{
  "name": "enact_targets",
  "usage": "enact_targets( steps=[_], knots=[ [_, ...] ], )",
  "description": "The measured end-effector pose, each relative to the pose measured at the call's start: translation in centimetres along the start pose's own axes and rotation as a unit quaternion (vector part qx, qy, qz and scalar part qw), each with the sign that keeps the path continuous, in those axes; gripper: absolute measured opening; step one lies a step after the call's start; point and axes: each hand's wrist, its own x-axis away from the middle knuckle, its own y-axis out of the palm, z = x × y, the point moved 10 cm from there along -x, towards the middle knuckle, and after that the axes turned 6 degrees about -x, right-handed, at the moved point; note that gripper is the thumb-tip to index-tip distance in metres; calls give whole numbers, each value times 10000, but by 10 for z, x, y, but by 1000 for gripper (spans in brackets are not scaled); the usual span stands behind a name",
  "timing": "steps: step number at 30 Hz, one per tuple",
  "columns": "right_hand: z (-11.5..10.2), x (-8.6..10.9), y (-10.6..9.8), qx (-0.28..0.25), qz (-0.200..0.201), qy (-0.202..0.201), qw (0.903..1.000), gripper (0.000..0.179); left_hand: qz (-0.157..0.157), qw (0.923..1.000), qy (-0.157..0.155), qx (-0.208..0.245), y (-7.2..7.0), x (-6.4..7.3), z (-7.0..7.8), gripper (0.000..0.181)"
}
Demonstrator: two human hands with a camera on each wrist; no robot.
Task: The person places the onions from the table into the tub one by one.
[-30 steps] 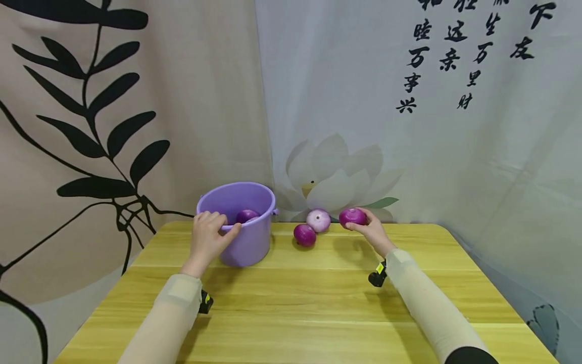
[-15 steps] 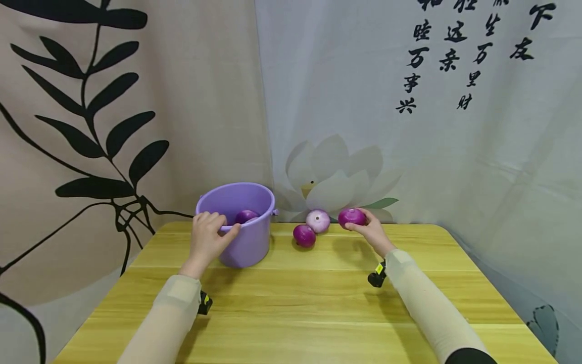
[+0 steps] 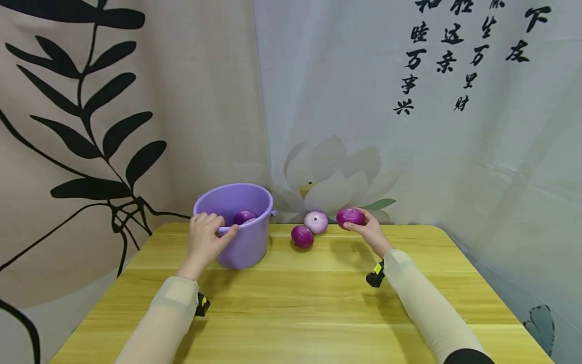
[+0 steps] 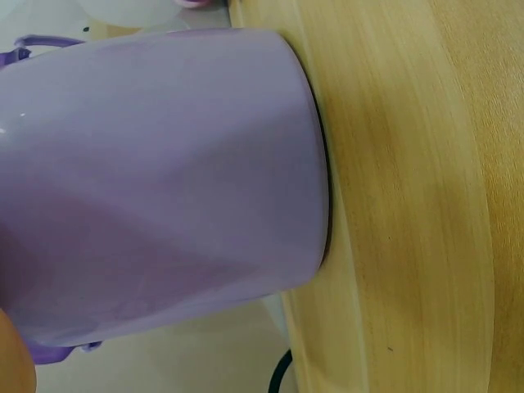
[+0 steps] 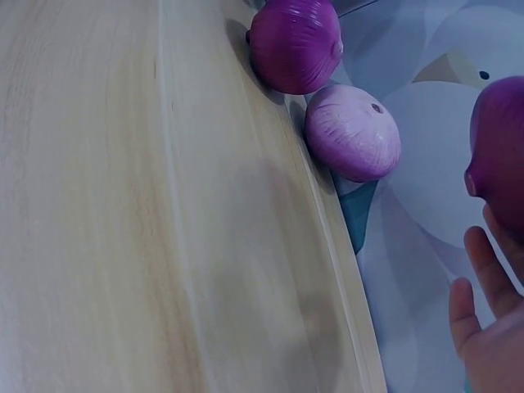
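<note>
My left hand (image 3: 203,242) grips the near rim of a purple bucket (image 3: 245,246), fingers over the edge and thumb along it. The bucket stands upright at the table's back left; its side fills much of the left wrist view. Inside it a purple onion (image 3: 244,217) shows, partly hidden by the rim. Held up in my right hand (image 3: 373,233) is another purple onion (image 3: 350,217), above the table's back edge. To its left, a dark purple onion (image 3: 302,236) and a paler onion (image 3: 316,222) lie side by side on the wood.
The wooden table (image 3: 291,298) stretches in front of me, its back edge close to a hanging cloth (image 3: 218,101) printed with leaves, a lotus and writing. A small black camera (image 3: 375,275) sits at my right wrist, with a similar one (image 3: 202,304) at my left.
The whole head view shifts slightly to the left. Both hands, the bucket and the onions keep their positions relative to each other.
</note>
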Motion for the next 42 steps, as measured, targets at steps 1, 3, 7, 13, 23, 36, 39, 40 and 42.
enact_targets(
  steps=[1,3,7,13,23,36,39,40,42],
  knots=[
    [0,0,0,-28,-16,18,10000,76,-2,10000,1,0,0,0,0,44],
    [1,-1,0,-74,-32,61,9999,76,-5,10000,0,-3,0,0,0,45],
    [1,-1,0,-106,-40,99,9999,76,1,10000,9,4,-1,0,0,44],
    [0,-1,0,-42,-37,73,10000,77,53,10000,26,18,-1,0,1,44],
    [-6,0,-2,-37,9,-52,10000,73,-38,10000,0,-5,-1,0,2,42],
    [-14,-1,-4,0,13,-34,10000,77,38,10000,18,40,-1,-2,2,43],
    [-16,-1,-4,-5,15,-59,10000,77,18,10000,9,35,0,-1,1,43],
    [-17,-2,-5,-25,31,-61,10000,76,-1,10000,6,34,0,-1,1,43],
    [-18,-2,-5,-49,54,-70,9999,76,-8,10000,8,30,1,-1,1,44]
  ],
)
